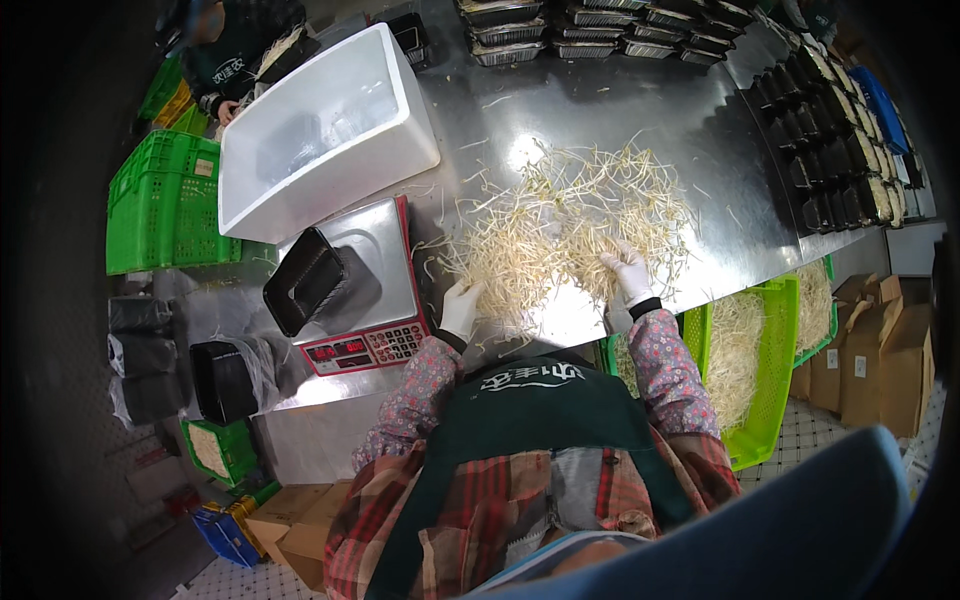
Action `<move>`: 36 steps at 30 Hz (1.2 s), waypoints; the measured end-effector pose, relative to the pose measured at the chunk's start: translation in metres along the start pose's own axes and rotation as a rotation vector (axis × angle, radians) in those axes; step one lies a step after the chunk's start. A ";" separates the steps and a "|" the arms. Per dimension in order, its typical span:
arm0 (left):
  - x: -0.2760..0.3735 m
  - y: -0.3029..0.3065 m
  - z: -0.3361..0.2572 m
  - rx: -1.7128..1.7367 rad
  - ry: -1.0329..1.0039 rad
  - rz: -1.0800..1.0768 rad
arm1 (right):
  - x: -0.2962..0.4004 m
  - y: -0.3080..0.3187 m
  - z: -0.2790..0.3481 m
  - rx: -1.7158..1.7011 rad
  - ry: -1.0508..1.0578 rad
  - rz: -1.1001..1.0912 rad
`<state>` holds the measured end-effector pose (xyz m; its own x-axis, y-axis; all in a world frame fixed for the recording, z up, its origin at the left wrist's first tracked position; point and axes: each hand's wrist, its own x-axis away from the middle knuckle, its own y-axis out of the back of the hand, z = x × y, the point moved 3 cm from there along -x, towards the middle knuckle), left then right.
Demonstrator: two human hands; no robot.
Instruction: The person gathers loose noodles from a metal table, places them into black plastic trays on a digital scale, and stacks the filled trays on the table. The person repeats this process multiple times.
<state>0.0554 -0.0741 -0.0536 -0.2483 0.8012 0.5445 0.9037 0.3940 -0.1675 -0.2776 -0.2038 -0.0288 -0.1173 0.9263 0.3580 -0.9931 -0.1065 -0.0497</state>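
A loose heap of bean sprouts is spread over the steel table before me. My left hand, in a white glove, rests at the heap's left edge, its fingertips among the sprouts; whether it grips any cannot be told. My right hand, gloved too, touches the sprouts at the heap's right side with thumb and fingers apart. To the left stands a digital scale with a red keypad panel and lit display. A black plastic tray sits tilted on its steel pan, with nothing visible in it.
A white foam box stands behind the scale, beside a green crate. Filled black trays are stacked at the far edge and right. Sprout-filled crates stand below at right. A co-worker's hand is at upper left.
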 end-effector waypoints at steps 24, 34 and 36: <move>0.032 0.022 0.005 -0.145 -0.043 -0.097 | 0.020 -0.009 0.056 1.296 0.487 -0.056; -0.024 -0.030 0.007 -0.020 -0.154 -0.061 | 0.014 -0.002 0.018 0.923 0.446 -0.439; -0.039 -0.071 0.010 0.056 -0.174 -0.062 | 0.016 -0.053 0.011 0.870 0.439 -0.260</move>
<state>-0.0026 -0.1294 -0.0709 -0.3638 0.8384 0.4058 0.8653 0.4655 -0.1860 -0.2272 -0.1875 -0.0100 -0.0568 0.9907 -0.1232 -0.6689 0.0538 0.7414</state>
